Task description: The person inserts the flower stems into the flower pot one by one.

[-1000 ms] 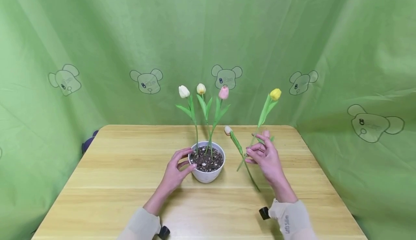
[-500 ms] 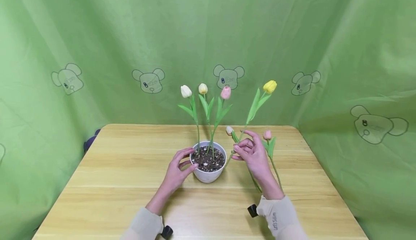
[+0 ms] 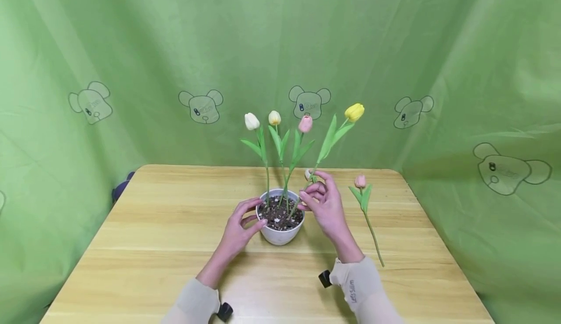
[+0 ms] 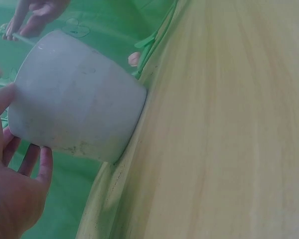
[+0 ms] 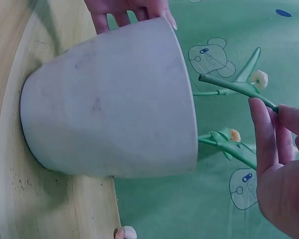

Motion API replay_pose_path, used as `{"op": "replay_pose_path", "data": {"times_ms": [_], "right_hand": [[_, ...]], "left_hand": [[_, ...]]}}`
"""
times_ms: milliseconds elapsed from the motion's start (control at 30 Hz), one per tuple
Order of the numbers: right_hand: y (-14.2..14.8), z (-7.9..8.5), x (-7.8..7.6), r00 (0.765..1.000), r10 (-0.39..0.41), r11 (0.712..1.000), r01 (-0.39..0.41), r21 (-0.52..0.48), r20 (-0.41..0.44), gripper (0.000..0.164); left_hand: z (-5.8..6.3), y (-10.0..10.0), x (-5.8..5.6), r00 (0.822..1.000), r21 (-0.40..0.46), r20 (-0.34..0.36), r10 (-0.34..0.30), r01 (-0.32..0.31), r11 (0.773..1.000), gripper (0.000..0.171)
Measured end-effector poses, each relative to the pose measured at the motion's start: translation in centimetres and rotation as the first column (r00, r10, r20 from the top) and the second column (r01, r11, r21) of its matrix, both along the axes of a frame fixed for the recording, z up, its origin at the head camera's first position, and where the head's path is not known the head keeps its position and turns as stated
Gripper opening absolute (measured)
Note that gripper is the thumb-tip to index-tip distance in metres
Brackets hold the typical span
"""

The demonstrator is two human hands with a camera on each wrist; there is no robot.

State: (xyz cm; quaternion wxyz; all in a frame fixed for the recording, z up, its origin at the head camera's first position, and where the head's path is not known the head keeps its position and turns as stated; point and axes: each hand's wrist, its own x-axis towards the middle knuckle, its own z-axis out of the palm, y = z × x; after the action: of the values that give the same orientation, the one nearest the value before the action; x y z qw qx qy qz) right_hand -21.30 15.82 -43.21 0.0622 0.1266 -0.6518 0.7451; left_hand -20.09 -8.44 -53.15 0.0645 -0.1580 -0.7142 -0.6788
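Observation:
A white flower pot [image 3: 281, 238] filled with dark soil [image 3: 280, 217] stands on the table. My left hand [image 3: 238, 234] holds its left side, thumb and fingers spread at the rim. Three tulips rise from the soil: a white one [image 3: 252, 121], a cream one [image 3: 274, 118] and a pink one [image 3: 305, 124]. Between thumb and fingers, my right hand [image 3: 326, 209] pinches the stem of a yellow tulip [image 3: 354, 112], which leans right. In the right wrist view the cut end of that stem [image 5: 234, 86] hangs just above the pot's rim.
A pink tulip [image 3: 360, 181] lies on the wooden table [image 3: 153, 226], right of my right hand. Another pale tulip [image 3: 308, 174] lies behind that hand, mostly hidden. Green curtains [image 3: 245, 46] enclose the table at the back and sides.
My right hand has carried the yellow tulip left, from beside the lying tulips to over the pot. The lying pink tulip is now uncovered. My left hand has stayed on the pot.

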Motion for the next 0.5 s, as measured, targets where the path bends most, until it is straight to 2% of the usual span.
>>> {"op": "replay_pose_path", "data": {"times_ms": [133, 500], "right_hand": [[-0.8, -0.3, -0.3, 1.000, -0.005, 1.000, 0.005, 0.013, -0.009, 0.063], [-3.5, -1.1, -0.8, 0.998, -0.026, 0.987, 0.036, 0.156, -0.060, 0.063]], "left_hand": [[0.2, 0.0, 0.1, 1.000, 0.001, -0.002, -0.004, 0.004, 1.000, 0.058], [0.2, 0.0, 0.1, 1.000, 0.000, -0.002, 0.002, -0.002, 1.000, 0.057]]}}
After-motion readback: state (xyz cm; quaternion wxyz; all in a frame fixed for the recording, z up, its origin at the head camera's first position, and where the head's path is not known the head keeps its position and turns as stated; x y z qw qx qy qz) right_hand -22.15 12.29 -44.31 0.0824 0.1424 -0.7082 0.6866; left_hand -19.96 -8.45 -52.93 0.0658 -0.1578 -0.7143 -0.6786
